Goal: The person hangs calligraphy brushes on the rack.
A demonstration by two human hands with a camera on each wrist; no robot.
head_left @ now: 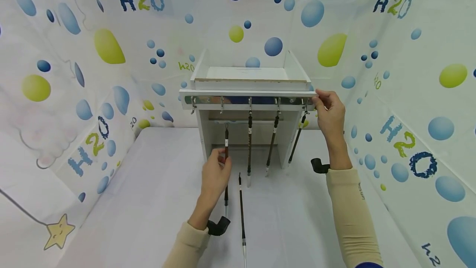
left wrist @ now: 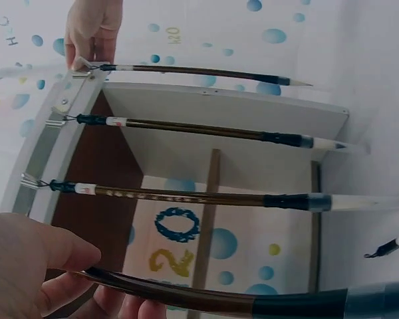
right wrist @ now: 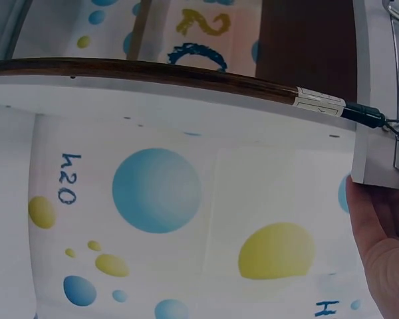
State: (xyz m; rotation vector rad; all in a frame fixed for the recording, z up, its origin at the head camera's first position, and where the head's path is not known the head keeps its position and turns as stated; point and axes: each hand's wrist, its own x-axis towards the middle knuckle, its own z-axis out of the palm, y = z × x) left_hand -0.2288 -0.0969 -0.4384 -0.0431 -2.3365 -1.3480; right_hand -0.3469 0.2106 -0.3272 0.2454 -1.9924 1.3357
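Note:
My left hand (head_left: 215,173) pinches a dark-handled calligraphy brush (head_left: 226,135) around its shaft. The brush stands roughly upright, its loop end below the second hook (head_left: 222,104) from the left and apart from it. With thumb and fingers, my right hand (head_left: 330,113) holds the right end of the white hook rail (head_left: 241,93). Three more brushes hang from hooks: a middle brush (head_left: 250,139), another brush (head_left: 273,142) beside it, and a slanting brush (head_left: 297,139) nearest my right hand. The two leftmost hooks are bare.
A white cabinet-like rack (head_left: 204,131) carries the rail, with a shallow tray (head_left: 253,80) on top. One brush (head_left: 242,210) lies on the white table surface (head_left: 148,202) in front. Dotted "H2O" sheeting (head_left: 208,3) surrounds the workspace.

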